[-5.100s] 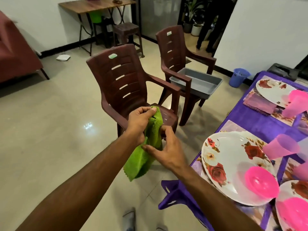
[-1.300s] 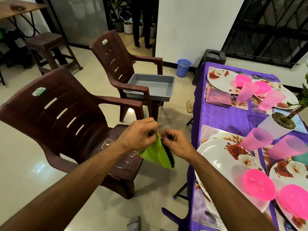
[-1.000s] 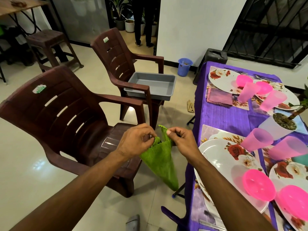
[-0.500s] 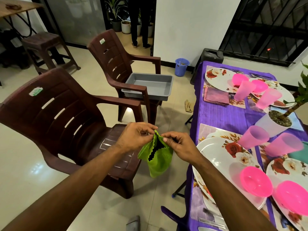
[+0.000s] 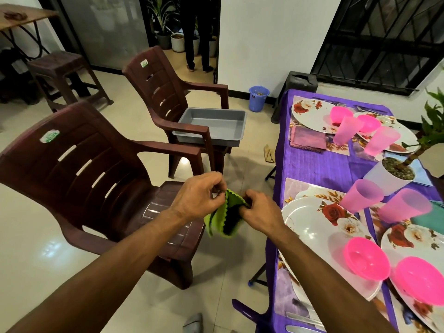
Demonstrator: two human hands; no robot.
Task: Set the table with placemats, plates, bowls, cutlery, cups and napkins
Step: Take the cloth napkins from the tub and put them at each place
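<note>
Currently napkin step: left hand and right hand each pinch top edge of green napkin, held folded in air between chair and table. Next move likely needs tidy fold, then laying beside near plate.

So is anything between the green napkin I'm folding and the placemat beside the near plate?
Nothing visible. Both hands, left and right, pinch the green napkin over the floor beside the table; the placemat left of the near plate lies bare.
</note>
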